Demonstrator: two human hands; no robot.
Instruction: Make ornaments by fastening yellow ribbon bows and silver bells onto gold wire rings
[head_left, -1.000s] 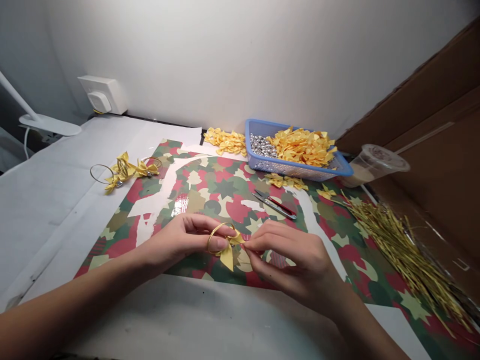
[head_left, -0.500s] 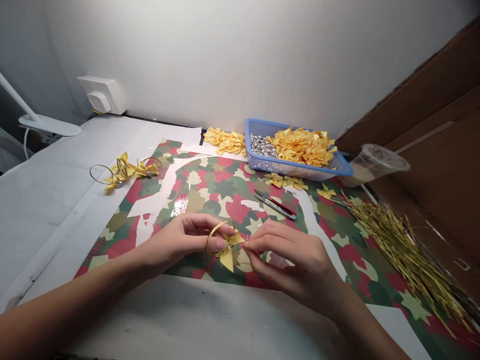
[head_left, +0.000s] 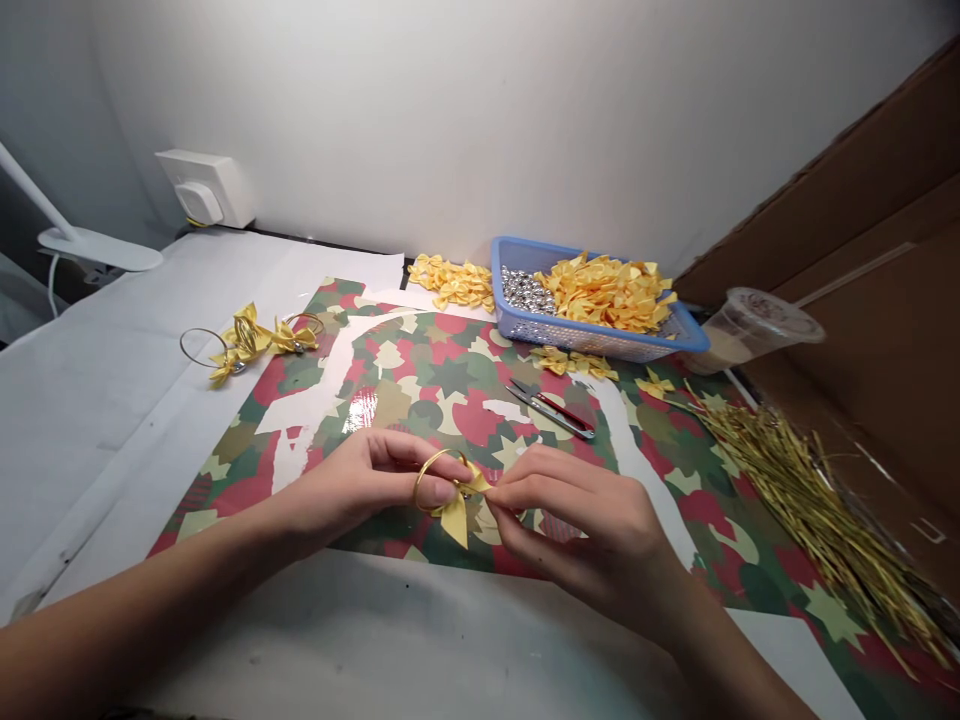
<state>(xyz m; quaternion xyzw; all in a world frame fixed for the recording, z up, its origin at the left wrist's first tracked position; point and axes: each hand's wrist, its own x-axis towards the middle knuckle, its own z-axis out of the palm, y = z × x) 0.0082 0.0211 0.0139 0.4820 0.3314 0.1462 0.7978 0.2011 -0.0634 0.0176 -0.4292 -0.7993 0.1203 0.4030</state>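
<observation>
Slightly lower now, both hands sit nearer the near edge of the camouflage-printed paper (head_left: 450, 380). Finished ring-and-bow pieces (head_left: 247, 340) lie just off its left edge. The left hand (head_left: 360, 480) clamps a gold ring (head_left: 425, 480) between thumb and fingers, while the right hand (head_left: 585, 530) pinches the yellow satin bow (head_left: 454, 518) on it. Farther right lie thread snips (head_left: 551, 410), a blue basket (head_left: 592, 345) of silver beads (head_left: 525, 290) and loose bows (head_left: 607, 295), then gold straw strands (head_left: 810, 510).

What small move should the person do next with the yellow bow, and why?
Probably the right hand should press the satin bow firmly onto the gold ring: the left hand steadies the ring, and the bow sits at its edge.
</observation>
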